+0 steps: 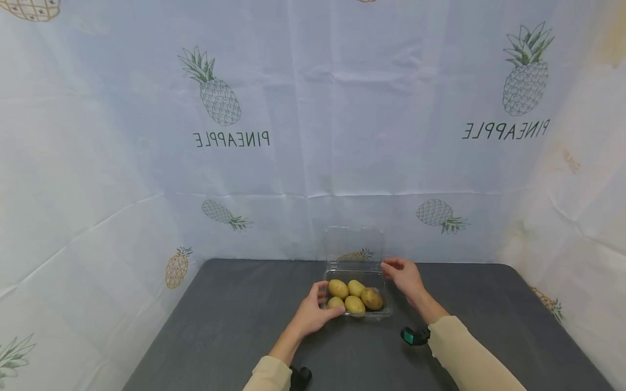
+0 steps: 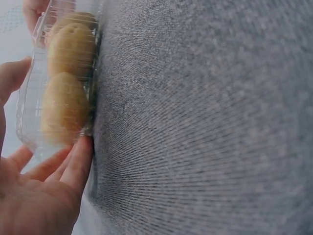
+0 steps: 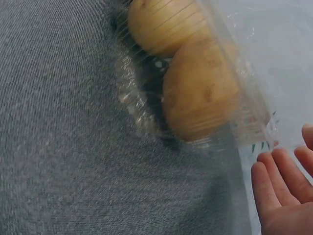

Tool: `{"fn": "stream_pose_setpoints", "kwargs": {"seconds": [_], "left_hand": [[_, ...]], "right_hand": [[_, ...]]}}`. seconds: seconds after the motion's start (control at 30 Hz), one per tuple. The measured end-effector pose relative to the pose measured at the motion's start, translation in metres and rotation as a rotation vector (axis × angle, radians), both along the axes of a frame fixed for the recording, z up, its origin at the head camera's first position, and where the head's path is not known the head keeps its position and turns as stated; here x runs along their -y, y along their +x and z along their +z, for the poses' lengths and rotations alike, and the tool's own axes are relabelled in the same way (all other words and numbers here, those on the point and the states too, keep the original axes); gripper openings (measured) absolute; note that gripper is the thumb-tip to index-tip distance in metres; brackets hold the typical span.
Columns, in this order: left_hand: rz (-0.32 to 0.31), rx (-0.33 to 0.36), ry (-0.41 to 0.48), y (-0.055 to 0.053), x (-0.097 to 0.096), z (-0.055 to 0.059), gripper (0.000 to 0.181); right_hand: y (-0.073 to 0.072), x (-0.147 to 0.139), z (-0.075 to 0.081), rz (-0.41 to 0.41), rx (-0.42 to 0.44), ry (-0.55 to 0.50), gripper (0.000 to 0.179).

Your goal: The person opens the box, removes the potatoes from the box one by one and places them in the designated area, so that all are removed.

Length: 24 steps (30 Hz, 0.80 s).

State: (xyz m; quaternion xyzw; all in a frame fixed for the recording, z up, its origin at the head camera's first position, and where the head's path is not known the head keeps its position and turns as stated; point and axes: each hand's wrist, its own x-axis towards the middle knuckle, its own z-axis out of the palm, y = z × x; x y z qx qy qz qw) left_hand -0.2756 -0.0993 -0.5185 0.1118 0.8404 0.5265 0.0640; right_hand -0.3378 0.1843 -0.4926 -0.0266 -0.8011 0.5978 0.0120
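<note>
A clear plastic clamshell container (image 1: pixel 386 311) stands on the table with its lid (image 1: pixel 353 241) raised upright at the back. Several potatoes (image 1: pixel 355 304) lie inside it; two show large through the wall in the right wrist view, one a brown-yellow potato (image 3: pixel 201 90). My left hand (image 1: pixel 313 312) holds the container's left side, thumb at the front edge and fingers along the left wall. In the left wrist view those fingers (image 2: pixel 78 164) touch the wall low down. My right hand (image 1: pixel 405 276) is by the back right corner near the hinge, fingers fairly straight; contact is hard to tell.
The dark grey table (image 1: pixel 244 309) extends around the container on both sides and in front. Behind it hangs a pale curtain (image 1: pixel 313 136) with pineapple prints, close to the raised lid. A black wrist device (image 1: pixel 414 336) sits at the right sleeve (image 1: pixel 464 347).
</note>
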Motion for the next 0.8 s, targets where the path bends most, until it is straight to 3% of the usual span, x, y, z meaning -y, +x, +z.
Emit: {"fn": "stream_pose_setpoints", "kwargs": {"seconds": [0.43,0.8], "left_hand": [[0.006,-0.004,-0.015,0.001,0.0,0.001,0.081],[0.014,-0.003,-0.008,0.002,-0.001,0.002,0.08]], "right_hand": [[0.002,-0.005,-0.005,0.05,0.034,0.014,0.046],[0.02,-0.013,0.012,0.105,-0.1,0.307,0.041]]}}
